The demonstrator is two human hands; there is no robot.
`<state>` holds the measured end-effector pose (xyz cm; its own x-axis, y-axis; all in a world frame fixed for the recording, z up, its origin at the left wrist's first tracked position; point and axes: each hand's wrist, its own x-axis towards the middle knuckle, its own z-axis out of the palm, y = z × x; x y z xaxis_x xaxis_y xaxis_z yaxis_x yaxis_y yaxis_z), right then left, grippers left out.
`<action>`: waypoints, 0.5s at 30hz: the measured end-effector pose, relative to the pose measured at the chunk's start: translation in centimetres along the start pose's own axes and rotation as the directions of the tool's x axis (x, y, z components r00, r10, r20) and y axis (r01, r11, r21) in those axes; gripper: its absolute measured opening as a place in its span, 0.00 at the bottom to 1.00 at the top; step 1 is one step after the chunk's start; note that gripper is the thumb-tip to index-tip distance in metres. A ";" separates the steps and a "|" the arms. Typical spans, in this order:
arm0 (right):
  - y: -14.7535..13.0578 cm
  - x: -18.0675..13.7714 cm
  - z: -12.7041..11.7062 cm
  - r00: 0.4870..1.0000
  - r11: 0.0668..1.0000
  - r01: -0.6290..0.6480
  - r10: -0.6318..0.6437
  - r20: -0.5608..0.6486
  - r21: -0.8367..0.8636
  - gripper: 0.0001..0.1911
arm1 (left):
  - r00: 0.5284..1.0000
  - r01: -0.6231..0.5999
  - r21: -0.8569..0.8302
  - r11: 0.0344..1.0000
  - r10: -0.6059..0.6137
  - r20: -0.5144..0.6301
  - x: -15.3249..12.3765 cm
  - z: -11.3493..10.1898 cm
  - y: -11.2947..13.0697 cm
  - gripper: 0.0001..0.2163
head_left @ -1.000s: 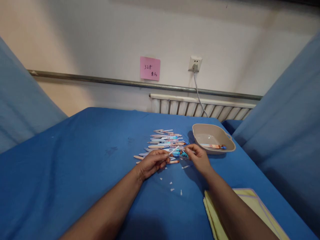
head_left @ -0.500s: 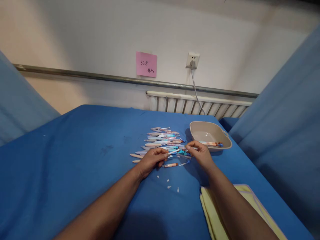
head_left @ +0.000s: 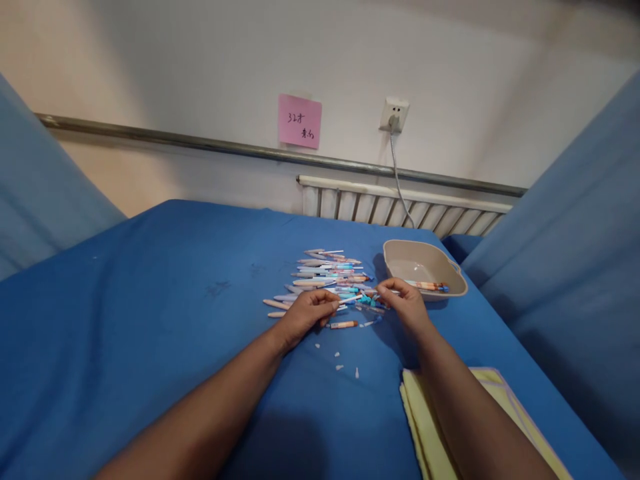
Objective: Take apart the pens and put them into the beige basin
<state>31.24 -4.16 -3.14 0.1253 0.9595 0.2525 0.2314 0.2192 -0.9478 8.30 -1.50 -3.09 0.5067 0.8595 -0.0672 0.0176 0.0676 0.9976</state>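
Observation:
My left hand (head_left: pixel 305 315) rests on the blue table with its fingers curled round a thin white pen refill (head_left: pixel 349 301) that points up and right. My right hand (head_left: pixel 406 305) is close beside it, fingers pinched on a slim pen part whose end pokes out toward the bowl. Just beyond both hands lies a pile of several pens (head_left: pixel 327 275) in orange, blue and white. An orange pen (head_left: pixel 343 325) lies between my hands. A beige bowl (head_left: pixel 397 253) with pens (head_left: pixel 428 286) in it stands right of the pile.
Small white caps (head_left: pixel 345 363) are scattered on the blue cloth (head_left: pixel 150 300) near my wrists. A folded yellow cloth (head_left: pixel 425 427) lies at the front right. Blue partitions rise on both sides. A radiator, a pink note and a wall socket are behind.
Both hands stay together at the pile's near edge, moving only slightly. The camera has shifted a little, so the whole scene slides in the picture.

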 end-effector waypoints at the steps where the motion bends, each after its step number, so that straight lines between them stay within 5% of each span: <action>1: -0.1 0.0 0.0 1.000 1.000 -0.001 0.001 0.011 -0.005 0.12 | 1.000 -0.001 0.004 1.000 0.001 -0.001 0.0 0.0 0.0 0.14; 7: -0.7 -0.5 0.4 0.995 0.999 0.013 -0.010 0.098 -0.039 0.11 | 1.000 0.012 0.021 1.000 -0.012 0.011 -0.1 0.1 0.0 0.13; 15: -0.4 -0.3 0.1 0.998 1.000 0.009 -0.010 0.066 0.007 0.12 | 1.000 0.000 -0.008 1.000 0.000 -0.013 0.0 -0.1 0.0 0.13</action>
<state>30.97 -4.54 -2.92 0.0591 0.9669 0.2482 0.2261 0.2292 -0.9467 8.22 -1.46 -3.12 0.4952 0.8661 -0.0679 0.0109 0.0719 0.9974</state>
